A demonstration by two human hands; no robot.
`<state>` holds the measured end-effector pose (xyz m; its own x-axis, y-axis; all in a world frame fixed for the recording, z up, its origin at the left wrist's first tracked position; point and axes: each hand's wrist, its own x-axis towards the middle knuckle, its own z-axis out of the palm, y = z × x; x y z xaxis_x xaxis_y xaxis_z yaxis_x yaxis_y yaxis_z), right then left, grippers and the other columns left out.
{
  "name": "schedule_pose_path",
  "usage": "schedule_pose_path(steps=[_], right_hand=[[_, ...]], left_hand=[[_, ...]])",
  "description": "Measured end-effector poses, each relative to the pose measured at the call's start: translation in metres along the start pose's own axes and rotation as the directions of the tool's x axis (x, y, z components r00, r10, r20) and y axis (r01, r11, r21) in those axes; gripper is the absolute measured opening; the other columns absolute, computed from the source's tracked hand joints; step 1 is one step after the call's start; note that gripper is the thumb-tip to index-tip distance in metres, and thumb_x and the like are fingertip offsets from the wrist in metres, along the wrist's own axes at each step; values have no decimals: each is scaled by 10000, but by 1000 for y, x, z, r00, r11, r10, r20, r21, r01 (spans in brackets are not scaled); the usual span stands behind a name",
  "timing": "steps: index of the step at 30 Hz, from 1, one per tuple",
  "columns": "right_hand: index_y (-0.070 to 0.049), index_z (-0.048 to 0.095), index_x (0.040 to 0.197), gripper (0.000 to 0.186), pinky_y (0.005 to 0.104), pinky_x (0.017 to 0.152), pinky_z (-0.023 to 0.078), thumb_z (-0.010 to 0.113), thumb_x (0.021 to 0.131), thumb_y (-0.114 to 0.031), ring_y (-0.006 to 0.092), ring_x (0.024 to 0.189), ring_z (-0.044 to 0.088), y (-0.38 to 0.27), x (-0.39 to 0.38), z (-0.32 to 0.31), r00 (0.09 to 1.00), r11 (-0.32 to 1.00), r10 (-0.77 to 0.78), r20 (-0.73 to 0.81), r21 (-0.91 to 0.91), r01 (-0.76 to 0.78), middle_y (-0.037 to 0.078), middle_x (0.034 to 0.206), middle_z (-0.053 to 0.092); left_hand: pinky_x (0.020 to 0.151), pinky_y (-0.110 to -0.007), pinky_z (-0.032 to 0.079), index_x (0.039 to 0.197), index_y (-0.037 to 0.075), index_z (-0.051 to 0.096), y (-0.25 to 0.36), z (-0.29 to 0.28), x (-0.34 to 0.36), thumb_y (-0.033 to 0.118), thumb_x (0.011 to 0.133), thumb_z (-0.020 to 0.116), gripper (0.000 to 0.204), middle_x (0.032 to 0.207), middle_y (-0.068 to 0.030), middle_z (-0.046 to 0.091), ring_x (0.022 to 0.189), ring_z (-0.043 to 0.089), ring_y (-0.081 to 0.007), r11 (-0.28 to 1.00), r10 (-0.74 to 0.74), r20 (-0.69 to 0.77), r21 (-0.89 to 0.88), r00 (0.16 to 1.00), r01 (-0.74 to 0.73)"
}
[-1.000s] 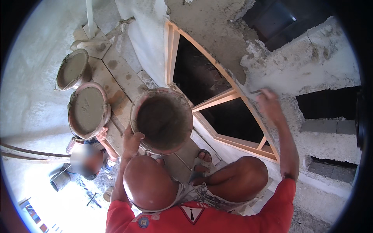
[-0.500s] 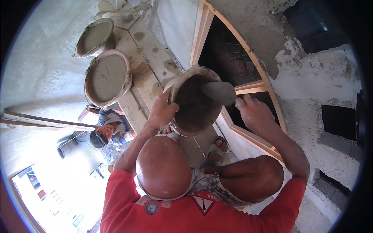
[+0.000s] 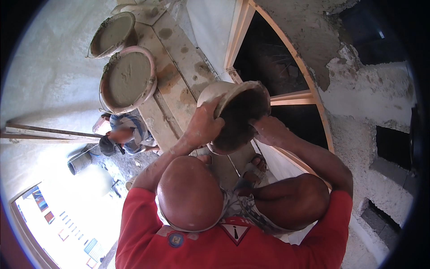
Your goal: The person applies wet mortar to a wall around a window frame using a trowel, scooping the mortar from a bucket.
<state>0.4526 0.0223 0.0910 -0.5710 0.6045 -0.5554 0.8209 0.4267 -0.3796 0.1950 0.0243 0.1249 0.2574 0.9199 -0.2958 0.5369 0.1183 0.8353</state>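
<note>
My left hand (image 3: 202, 124) grips the rim of a mortar-stained bucket (image 3: 211, 92) on its left side, thumb over the edge. The bucket is tilted, its dark mouth turned toward me and to the right. At the mouth's right side is my right hand (image 3: 271, 130), closed, its fingers reaching inside. It holds the trowel, whose blade is lost in the dark of the bucket. Whatever lies at the bucket's bottom is too dark to make out.
Two buckets full of wet mortar, a nearer one (image 3: 152, 76) and a farther one (image 3: 131, 41), stand on the plank platform (image 3: 172, 87). A wooden window frame (image 3: 293, 58) and rough wall are on the right. Below left are a co-worker (image 3: 130, 132) and long boards (image 3: 53, 133).
My right hand has moved left and down, taking the trowel from the bucket's mouth into it. The bucket has shifted slightly right and tipped further to the right, my left hand with it.
</note>
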Motion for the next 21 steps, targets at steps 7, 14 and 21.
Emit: schedule_pose_path(steps=[7, 14, 21], right_hand=[[-34, 569, 1178, 379, 518, 728, 557, 672, 875, -236, 434, 826, 695, 7, 12, 82, 933, 922, -7, -361, 358, 145, 229, 824, 693], [-88, 575, 1239, 395, 512, 739, 551, 674, 906, -275, 417, 829, 697, 16, -10, 87, 908, 936, 93, -409, 346, 60, 217, 858, 702], [-48, 643, 1172, 357, 479, 755, 555, 703, 872, -233, 409, 848, 697, 23, -45, 44, 883, 925, 207, -422, 377, -37, 222, 890, 706]], left_hand=[[995, -470, 488, 1443, 53, 498, -6, -11, 5, 119, 779, 599, 675, 1152, -319, 666, 1140, 634, -450, 986, -136, 10, -95, 991, 136], [884, -444, 526, 1444, 51, 501, -4, -16, 5, 114, 774, 601, 680, 1046, -282, 697, 992, 694, -388, 961, -227, 30, -156, 973, 229], [814, -419, 541, 1425, 36, 525, -44, -12, 8, 88, 770, 586, 660, 980, -223, 716, 864, 709, -315, 973, -65, -38, -225, 997, 55]])
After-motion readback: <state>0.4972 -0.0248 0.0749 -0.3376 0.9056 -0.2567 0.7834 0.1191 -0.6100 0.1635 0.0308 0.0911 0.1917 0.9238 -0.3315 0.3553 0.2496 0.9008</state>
